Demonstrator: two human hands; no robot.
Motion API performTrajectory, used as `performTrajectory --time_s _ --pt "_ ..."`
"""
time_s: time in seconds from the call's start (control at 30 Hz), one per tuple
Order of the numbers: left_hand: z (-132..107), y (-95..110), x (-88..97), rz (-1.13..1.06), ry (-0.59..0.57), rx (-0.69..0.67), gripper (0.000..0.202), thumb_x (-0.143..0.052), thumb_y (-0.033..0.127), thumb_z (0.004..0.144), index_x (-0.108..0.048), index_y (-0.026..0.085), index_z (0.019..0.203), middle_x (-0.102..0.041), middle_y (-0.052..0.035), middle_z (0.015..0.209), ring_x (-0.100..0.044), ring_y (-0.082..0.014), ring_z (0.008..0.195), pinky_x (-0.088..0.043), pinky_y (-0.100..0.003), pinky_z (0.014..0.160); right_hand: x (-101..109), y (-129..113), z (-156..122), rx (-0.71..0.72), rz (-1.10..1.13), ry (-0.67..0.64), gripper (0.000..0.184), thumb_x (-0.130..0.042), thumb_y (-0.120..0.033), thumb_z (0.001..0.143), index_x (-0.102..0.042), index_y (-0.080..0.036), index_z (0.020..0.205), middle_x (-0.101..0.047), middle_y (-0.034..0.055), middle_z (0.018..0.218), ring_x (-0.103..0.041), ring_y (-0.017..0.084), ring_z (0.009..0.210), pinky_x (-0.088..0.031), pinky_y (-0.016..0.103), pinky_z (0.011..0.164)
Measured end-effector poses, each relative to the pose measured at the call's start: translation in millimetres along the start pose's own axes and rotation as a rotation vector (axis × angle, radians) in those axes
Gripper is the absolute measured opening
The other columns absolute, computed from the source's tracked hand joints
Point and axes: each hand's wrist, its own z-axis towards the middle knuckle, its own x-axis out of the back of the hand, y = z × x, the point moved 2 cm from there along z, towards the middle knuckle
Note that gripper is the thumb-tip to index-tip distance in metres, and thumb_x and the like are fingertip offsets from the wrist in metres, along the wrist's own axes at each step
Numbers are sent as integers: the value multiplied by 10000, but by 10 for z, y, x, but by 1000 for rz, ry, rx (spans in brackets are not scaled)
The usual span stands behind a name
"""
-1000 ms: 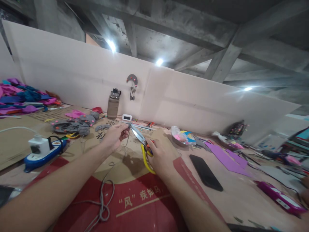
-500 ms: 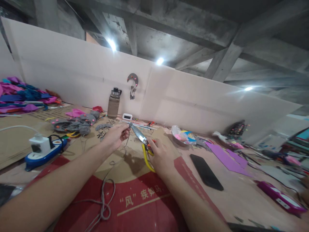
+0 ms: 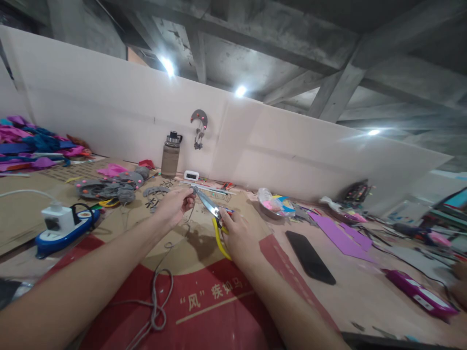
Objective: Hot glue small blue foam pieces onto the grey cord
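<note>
In my right hand (image 3: 239,236) is a pair of yellow-handled scissors (image 3: 208,205), with the blades pointing up and left. Their tips meet a small grey piece (image 3: 194,190) pinched between the thumb and fingers of my left hand (image 3: 177,203). That piece looks like yarn or felt, too small to make out fully. Grey yarn (image 3: 156,296) hangs below my left hand and runs in loose loops over the red and brown cardboard (image 3: 204,321).
A blue power strip (image 3: 67,233) with a white plug lies left, beside grey felt pieces and yarn (image 3: 109,187). A bottle (image 3: 170,158) stands by the white partition. To the right are a bowl of scraps (image 3: 273,209), a black phone (image 3: 310,257), purple sheets (image 3: 341,238) and a magenta device (image 3: 421,294).
The scissors' handles have drawn closer together and the blades look more closed at the grey piece. My left hand keeps its pinch. The whole view has shifted slightly.
</note>
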Motion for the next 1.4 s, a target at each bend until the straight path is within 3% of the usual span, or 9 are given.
performTrajectory --time_s 0.37,0.77,1.4 --pt "9 -28 2 -44 33 31 138 -516 57 750 -542 84 617 -526 -19 552 -443 -39 426 -357 -140 392 -12 -45 -23 7 -26 -5 479 -445 -219 810 -404 -243 1286 -563 80 1004 -545 192 846 -407 270 698" --pt "82 -19 65 21 42 -43 82 -578 78 695 -554 90 618 -511 -3 548 -429 -35 437 -337 -142 405 -36 83 5 -71 300 60 441 -451 -183 788 -437 -256 1223 -549 58 1085 -552 174 903 -410 250 753" --pt "26 -39 16 41 14 -127 73 -642 132 651 -583 89 651 -516 12 568 -437 -27 464 -344 -134 446 -41 18 -8 -48 85 27 474 -480 -217 771 -420 -270 1239 -523 63 1037 -507 174 864 -368 243 679"
